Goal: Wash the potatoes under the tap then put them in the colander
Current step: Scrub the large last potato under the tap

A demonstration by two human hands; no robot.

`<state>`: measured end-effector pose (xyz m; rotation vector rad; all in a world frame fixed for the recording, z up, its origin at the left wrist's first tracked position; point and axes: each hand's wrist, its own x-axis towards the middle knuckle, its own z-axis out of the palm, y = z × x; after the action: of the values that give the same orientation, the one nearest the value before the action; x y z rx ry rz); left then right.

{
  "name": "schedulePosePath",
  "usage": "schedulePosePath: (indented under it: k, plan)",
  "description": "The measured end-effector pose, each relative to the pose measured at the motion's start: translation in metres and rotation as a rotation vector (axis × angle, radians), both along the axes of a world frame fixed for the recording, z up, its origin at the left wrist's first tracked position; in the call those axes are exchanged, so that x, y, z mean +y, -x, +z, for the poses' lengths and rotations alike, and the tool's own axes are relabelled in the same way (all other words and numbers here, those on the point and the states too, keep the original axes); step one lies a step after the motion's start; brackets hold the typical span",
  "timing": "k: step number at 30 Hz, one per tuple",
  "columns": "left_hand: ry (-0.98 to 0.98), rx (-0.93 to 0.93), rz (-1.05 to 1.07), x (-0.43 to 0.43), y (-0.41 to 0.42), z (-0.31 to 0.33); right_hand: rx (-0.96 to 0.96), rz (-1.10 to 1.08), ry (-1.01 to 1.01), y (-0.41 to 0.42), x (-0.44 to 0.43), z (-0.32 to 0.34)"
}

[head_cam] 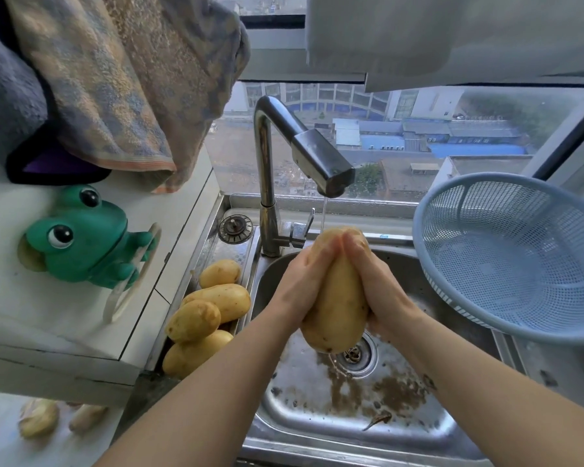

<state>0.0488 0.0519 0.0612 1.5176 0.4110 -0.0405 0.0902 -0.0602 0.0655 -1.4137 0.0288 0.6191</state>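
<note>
A large yellow potato [338,298] is held upright over the steel sink [317,426], its top under a thin stream from the tap [321,163]. My left hand [304,281] grips its left side and my right hand [375,281] grips its right side, fingers wrapped round it. Several more potatoes [206,308] lie piled on the sink's left ledge. The blue plastic colander [520,257] stands tilted at the sink's right, with nothing visible in it.
Brown dirt and water lie on the sink floor around the drain [358,355]. A green frog-shaped holder [85,237] sits on the white counter at left. Towels [115,79] hang above it. A window runs behind the tap.
</note>
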Motion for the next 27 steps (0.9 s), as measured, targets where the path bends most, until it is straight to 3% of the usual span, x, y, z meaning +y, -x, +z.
schedulePosePath:
  k: [4, 8, 10, 17, 23, 27]
  plan:
    - [0.068, 0.057, -0.032, 0.005, -0.003, 0.003, 0.038, -0.027, -0.021, 0.002, 0.001, -0.004]
    - [0.217, 0.042, -0.319, 0.026, 0.007, 0.004, 0.180, 0.025, -0.066, -0.003, -0.004, -0.004]
    - [0.235, 0.025, -0.362, 0.032, 0.011, 0.006, 0.220, 0.039, -0.076, -0.004, -0.003, -0.002]
    - [0.064, 0.020, 0.055, 0.007, 0.002, 0.002, 0.111, -0.034, -0.027, -0.001, 0.010, 0.000]
    - [0.095, -0.084, -0.105, 0.019, 0.004, 0.000, 0.205, -0.100, -0.153, -0.006, 0.004, 0.004]
    - [0.098, -0.181, 0.080, 0.006, 0.019, -0.006, 0.254, -0.206, -0.322, -0.013, 0.001, 0.007]
